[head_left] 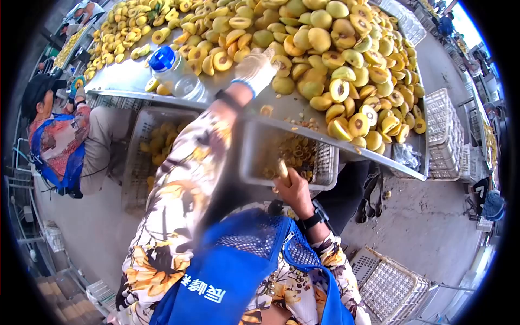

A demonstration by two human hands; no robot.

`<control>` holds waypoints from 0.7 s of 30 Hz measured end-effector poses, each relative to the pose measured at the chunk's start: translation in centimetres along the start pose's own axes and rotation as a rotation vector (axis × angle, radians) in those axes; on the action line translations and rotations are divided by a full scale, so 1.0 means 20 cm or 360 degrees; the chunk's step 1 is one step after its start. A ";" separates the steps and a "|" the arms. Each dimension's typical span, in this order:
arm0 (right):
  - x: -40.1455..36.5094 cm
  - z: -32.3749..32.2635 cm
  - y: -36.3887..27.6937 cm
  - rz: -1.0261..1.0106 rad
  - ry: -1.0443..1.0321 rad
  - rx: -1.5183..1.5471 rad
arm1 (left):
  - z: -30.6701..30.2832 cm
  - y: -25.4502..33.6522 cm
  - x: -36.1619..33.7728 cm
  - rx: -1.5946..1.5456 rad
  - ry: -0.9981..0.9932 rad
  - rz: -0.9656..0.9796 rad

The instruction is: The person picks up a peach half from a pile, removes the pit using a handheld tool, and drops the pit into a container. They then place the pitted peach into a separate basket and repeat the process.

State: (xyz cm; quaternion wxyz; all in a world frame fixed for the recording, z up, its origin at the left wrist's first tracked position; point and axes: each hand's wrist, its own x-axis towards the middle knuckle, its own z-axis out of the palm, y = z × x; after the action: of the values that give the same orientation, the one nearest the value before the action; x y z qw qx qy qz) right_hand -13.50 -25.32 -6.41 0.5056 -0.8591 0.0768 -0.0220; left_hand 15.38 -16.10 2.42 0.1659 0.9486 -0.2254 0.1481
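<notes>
The gloved left hand [257, 67] lies loosely curled against a halved fruit [282, 64] at the pile's near edge on the table [130, 76]; whether it grips, I cannot tell. The bare right hand [292, 188] pinches a yellowish piece [283, 170] over the crate [252, 157] of pits.

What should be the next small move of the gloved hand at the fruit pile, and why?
Probably close the left hand on one whole fruit at the pile's near edge and draw it back toward the right hand. The left hand lies on the fruit with no clear grip, while the right hand holds only a small pale piece over the grey tray of pits.
</notes>
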 end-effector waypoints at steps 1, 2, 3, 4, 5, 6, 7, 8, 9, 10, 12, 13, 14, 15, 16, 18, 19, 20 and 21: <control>-0.02 -0.02 0.00 0.0019 0.0036 0.0061 | 0.06 0.03 0.09 -0.0073 -0.0127 -0.0124; -0.03 -0.04 -0.03 0.0090 -0.0009 -0.0047 | 0.11 0.04 0.17 -0.0182 -0.0307 -0.0254; -0.05 -0.07 -0.04 0.0016 0.0102 -0.0019 | 0.18 0.06 0.22 -0.0291 -0.0495 -0.0381; -0.07 -0.08 -0.03 0.0058 0.0128 -0.0031 | 0.32 0.05 0.23 -0.0343 -0.0402 -0.0507; -0.07 -0.10 -0.02 0.0103 0.0152 -0.0035 | 0.42 0.06 0.25 -0.0392 -0.0314 -0.0633; -0.08 -0.13 -0.06 0.0175 0.0189 0.0039 | 0.40 0.10 0.23 -0.0384 -0.0267 -0.0763; -0.06 -0.16 -0.08 0.0067 0.0236 0.0002 | 0.34 0.11 0.23 -0.0425 -0.0431 -0.0816; -0.05 -0.18 -0.09 -0.0033 0.0276 -0.0029 | 0.32 0.09 0.22 -0.0483 -0.0420 -0.0791; -0.04 -0.19 -0.10 -0.0129 0.0309 -0.0059 | 0.30 0.06 0.19 -0.0539 -0.0414 -0.0774; -0.02 -0.19 -0.08 -0.0050 0.0332 -0.0031 | 0.30 0.00 0.18 -0.0507 -0.0407 -0.0780; 0.04 -0.19 -0.08 0.0235 0.0338 0.0288 | 0.31 -0.05 0.15 -0.0567 -0.0530 -0.0856; 0.09 -0.17 -0.05 0.0172 0.0381 0.0318 | 0.29 -0.07 0.14 -0.0658 -0.0564 -0.0884; 0.12 -0.16 -0.04 0.0195 0.0386 0.0224 | 0.28 -0.08 0.13 -0.0629 -0.0567 -0.0842; 0.15 -0.16 -0.04 0.0237 0.0385 0.0179 | 0.27 -0.09 0.11 -0.0602 -0.0571 -0.0793; 0.19 -0.15 -0.03 0.0283 0.0391 0.0135 | 0.25 -0.08 0.10 -0.0576 -0.0579 -0.0737; 0.23 -0.14 -0.04 0.0360 0.0419 0.0081 | 0.25 -0.06 0.08 -0.0595 -0.0475 -0.0569; 0.25 -0.14 -0.03 0.0321 0.0434 0.0103 | 0.26 -0.05 0.09 -0.0609 -0.0407 -0.0479; 0.25 -0.13 -0.01 0.0277 0.0454 0.0122 | 0.29 -0.03 0.10 -0.0692 -0.0333 -0.0439; 0.25 -0.13 -0.01 0.0236 0.0477 0.0139 | 0.31 -0.01 0.12 -0.0735 -0.0439 -0.0459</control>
State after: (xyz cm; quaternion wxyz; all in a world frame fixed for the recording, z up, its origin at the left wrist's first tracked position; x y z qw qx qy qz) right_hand -8.86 -28.35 -5.19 0.5257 -0.8153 0.2134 -0.1160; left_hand 18.93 -19.18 -2.41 0.3644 0.9191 -0.1366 -0.0623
